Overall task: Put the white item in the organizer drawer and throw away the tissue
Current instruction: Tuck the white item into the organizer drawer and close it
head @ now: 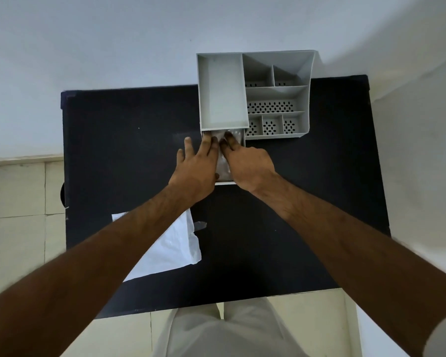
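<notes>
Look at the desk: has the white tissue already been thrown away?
No, the white tissue lies on the black desk under the left forearm, while both hands work in the drawer.

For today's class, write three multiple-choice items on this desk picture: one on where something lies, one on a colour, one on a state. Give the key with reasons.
1. Where does the white tissue lie?
A. inside the drawer
B. on the table, under the left forearm
C. on the floor

2. What colour is the table top?
A. black
B. red
C. white

3. How does the organizer drawer stand?
A. shut flush
B. lifted off the table
C. pulled out toward the person

Key: 1 B, it lies flat near the table's front-left part. 2 A, the surface is dark black. 3 C, the left hand and right hand reach into the pulled-out drawer.
</notes>
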